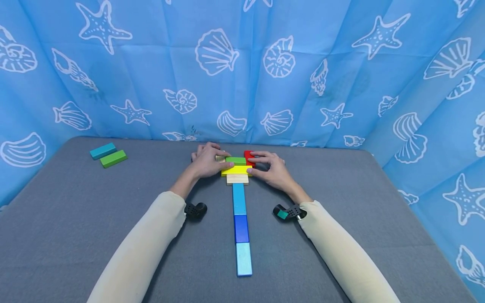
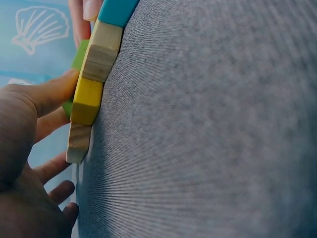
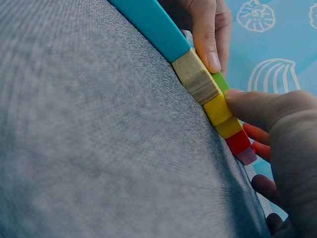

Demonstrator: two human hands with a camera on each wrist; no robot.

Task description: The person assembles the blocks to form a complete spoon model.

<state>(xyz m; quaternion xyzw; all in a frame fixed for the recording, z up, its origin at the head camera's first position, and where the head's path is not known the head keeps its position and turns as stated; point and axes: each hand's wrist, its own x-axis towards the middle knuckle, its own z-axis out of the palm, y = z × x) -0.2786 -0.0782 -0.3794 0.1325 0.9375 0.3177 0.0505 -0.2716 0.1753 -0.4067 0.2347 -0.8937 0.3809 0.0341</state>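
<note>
My left hand (image 1: 207,162) is at the far end of a row of wooden blocks. Its thumb and index finger pinch the left end of a green block (image 1: 235,160), behind and against a yellow block (image 1: 236,170). My right hand (image 1: 273,170) has its thumb on the yellow block's right end and its fingers, fairly straight, on a red block (image 1: 248,154). A natural wood block (image 1: 219,158) is partly hidden beside the left fingers. Nearer lies another plain wooden block (image 1: 237,179), then a light blue block (image 1: 239,198), touching it end-on.
A dark blue block (image 1: 241,228) and a pale blue block (image 1: 244,259) continue the line toward the near edge. Off to the far left lie a teal block (image 1: 103,151) and a second green block (image 1: 113,158). A blue shell-print curtain (image 1: 170,71) hangs behind the grey table (image 1: 151,176).
</note>
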